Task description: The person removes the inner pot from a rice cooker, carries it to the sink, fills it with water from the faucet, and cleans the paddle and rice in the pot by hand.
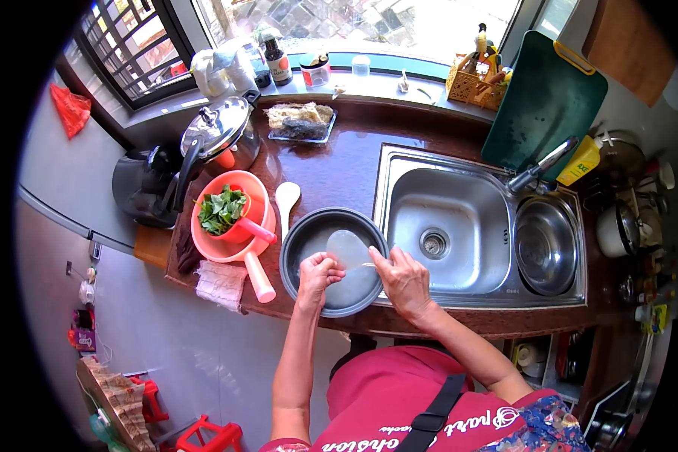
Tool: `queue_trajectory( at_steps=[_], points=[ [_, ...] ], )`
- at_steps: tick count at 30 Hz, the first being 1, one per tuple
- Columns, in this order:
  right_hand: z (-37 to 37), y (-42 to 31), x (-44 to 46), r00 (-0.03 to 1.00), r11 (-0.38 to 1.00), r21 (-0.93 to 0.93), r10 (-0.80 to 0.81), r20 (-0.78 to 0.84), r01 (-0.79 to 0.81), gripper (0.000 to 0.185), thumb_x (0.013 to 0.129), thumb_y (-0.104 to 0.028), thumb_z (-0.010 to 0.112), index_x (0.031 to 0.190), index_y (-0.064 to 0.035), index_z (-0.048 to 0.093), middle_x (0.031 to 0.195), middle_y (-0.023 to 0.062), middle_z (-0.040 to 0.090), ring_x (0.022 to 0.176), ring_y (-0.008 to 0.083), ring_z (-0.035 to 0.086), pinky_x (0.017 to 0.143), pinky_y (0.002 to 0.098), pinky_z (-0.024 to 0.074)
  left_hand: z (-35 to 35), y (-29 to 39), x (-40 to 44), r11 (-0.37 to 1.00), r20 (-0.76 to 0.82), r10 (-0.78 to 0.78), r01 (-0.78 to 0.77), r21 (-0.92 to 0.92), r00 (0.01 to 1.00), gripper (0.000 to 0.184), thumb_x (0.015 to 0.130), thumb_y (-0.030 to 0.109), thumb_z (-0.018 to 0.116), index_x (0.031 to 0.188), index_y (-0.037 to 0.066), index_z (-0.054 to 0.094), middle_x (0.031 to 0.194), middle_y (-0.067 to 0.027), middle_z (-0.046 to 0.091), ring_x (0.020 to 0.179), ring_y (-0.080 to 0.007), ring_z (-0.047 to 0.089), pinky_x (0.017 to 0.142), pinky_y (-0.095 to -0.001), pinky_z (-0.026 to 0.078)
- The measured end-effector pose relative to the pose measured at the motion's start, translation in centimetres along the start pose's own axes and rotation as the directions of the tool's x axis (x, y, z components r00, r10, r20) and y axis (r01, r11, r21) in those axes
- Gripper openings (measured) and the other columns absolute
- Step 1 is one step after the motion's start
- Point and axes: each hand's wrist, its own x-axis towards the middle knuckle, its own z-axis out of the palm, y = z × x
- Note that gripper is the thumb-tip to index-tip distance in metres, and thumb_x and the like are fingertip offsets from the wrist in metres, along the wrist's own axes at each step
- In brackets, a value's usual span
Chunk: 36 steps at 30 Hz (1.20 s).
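A round grey pot [295, 280] stands on the dark counter, left of the sink. Above its opening, a thin translucent white piece [348, 249] is held up between both hands. My left hand [320, 275] pinches its lower left edge. At its right side, my right hand [403, 280] has thumb and finger closed at the edge, near a small pale sliver. A white spoon [287, 197] lies beside the pot. Further left, a pink colander [255, 203] with green leaves [222, 210] sits in a larger pink basin [259, 277].
Right of the pot is a steel sink [459, 218] with a faucet [542, 164] and a steel bowl [546, 245]. A pressure cooker [222, 135], a tray of scourers [301, 123] and a green board [546, 105] stand behind. A pink cloth [221, 285] hangs at the counter edge.
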Motion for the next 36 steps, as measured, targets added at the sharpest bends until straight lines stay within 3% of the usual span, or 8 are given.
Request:
queue_trajectory(
  at_steps=[6, 7, 13, 16, 20, 25, 30, 36],
  points=[
    [0.3, -0.2, 1.5, 0.992, 0.987, -0.156, -0.024, 0.124, 0.044, 0.029, 0.072, -0.01, 0.057, 0.101, -0.011, 0.06, 0.072, 0.0047, 0.051, 0.065, 0.0179, 0.057, 0.052, 0.0305, 0.0458, -0.7, -2.6, 1.8, 0.801, -0.08, 0.158, -0.08, 0.593, 0.984, 0.01, 0.076, 0.004, 0.049, 0.072, -0.001, 0.057, 0.065, -0.0147, 0.06, 0.054, -0.0236, 0.06, 0.054, -0.033, 0.049],
    [0.9, -0.3, 2.1, 0.981, 0.974, -0.225, 0.002, 0.194, 0.042, 0.028, 0.072, -0.011, 0.057, 0.1, -0.0103, 0.061, 0.073, 0.0045, 0.052, 0.067, 0.0174, 0.057, 0.052, 0.0307, 0.0458, -0.7, -3.3, 1.4, 0.322, 0.166, 0.45, -0.333, 0.886, 0.877, 0.012, 0.076, 0.008, 0.053, 0.078, -0.003, 0.056, 0.072, -0.0216, 0.058, 0.067, -0.0352, 0.059, 0.064, -0.0433, 0.048],
    [0.8, -2.8, 4.6, 0.777, 0.916, -0.267, -0.07, 0.626, 0.298, 0.009, 0.069, -0.012, 0.059, 0.068, -0.007, 0.067, 0.073, 0.0082, 0.063, 0.068, 0.0232, 0.063, 0.048, 0.0359, 0.0487, 1.3, -2.4, -0.2, -0.004, 0.159, 0.183, -0.161, 0.987, 0.97, 0.028, 0.072, 0.016, 0.063, 0.094, 0.001, 0.056, 0.101, -0.0218, 0.052, 0.092, -0.0391, 0.054, 0.077, -0.0469, 0.044],
    [-0.2, -2.1, 5.3, 0.65, 0.896, -0.163, -0.166, 0.742, 0.414, 0.01, 0.07, -0.012, 0.058, 0.071, -0.0076, 0.067, 0.07, 0.0091, 0.064, 0.068, 0.0231, 0.064, 0.048, 0.0354, 0.0487, 0.8, -0.8, -1.7, -0.053, 0.241, -0.049, -0.244, 0.968, 0.969, 0.044, 0.071, 0.022, 0.065, 0.11, 0.004, 0.052, 0.101, -0.0214, 0.053, 0.093, -0.0369, 0.054, 0.078, -0.0448, 0.044],
    [-4.1, -1.9, 6.8, 0.712, 0.919, -0.134, -0.188, 0.677, 0.37, 0.011, 0.069, -0.011, 0.056, 0.067, -0.0074, 0.067, 0.067, 0.011, 0.064, 0.066, 0.0242, 0.064, 0.055, 0.0342, 0.0492, 0.7, 0.4, -4.1, 0.035, 0.266, 0.139, -0.274, 0.961, 0.954, 0.043, 0.073, 0.022, 0.065, 0.112, 0.007, 0.052, 0.107, -0.0173, 0.054, 0.095, -0.0351, 0.054, 0.078, -0.0434, 0.044],
    [-2.2, -3.0, 8.5, 0.772, 0.919, -0.132, -0.227, 0.594, 0.371, 0.008, 0.068, -0.011, 0.058, 0.066, -0.0086, 0.066, 0.063, 0.0099, 0.063, 0.063, 0.0221, 0.064, 0.05, 0.0331, 0.0484, 0.1, 0.0, -3.7, 0.108, 0.133, 0.473, -0.207, 0.972, 0.871, 0.021, 0.076, 0.019, 0.062, 0.067, 0.001, 0.056, 0.074, -0.0156, 0.058, 0.067, -0.0355, 0.058, 0.059, -0.0426, 0.046],
    [1.8, -3.2, 9.3, 0.856, 0.946, -0.232, -0.079, 0.511, 0.226, 0.007, 0.068, -0.013, 0.061, 0.068, -0.0124, 0.068, 0.061, 0.0048, 0.063, 0.061, 0.0174, 0.064, 0.044, 0.032, 0.0486, 0.3, -0.6, -4.0, 0.135, 0.116, 0.635, -0.258, 0.957, 0.764, 0.026, 0.078, 0.02, 0.061, 0.06, 0.002, 0.053, 0.066, -0.0137, 0.057, 0.059, -0.0343, 0.056, 0.052, -0.0418, 0.043],
    [5.3, -3.6, 8.9, 0.793, 0.96, 0.008, -0.235, 0.561, 0.279, 0.01, 0.068, -0.009, 0.057, 0.069, -0.0065, 0.066, 0.068, 0.0145, 0.064, 0.066, 0.0261, 0.065, 0.056, 0.0333, 0.0508, -0.1, -0.8, -4.2, 0.136, 0.136, 0.68, -0.306, 0.942, 0.721, 0.022, 0.072, 0.014, 0.058, 0.054, 0.003, 0.051, 0.06, -0.0125, 0.056, 0.054, -0.0315, 0.056, 0.049, -0.04, 0.044]
  ],
)
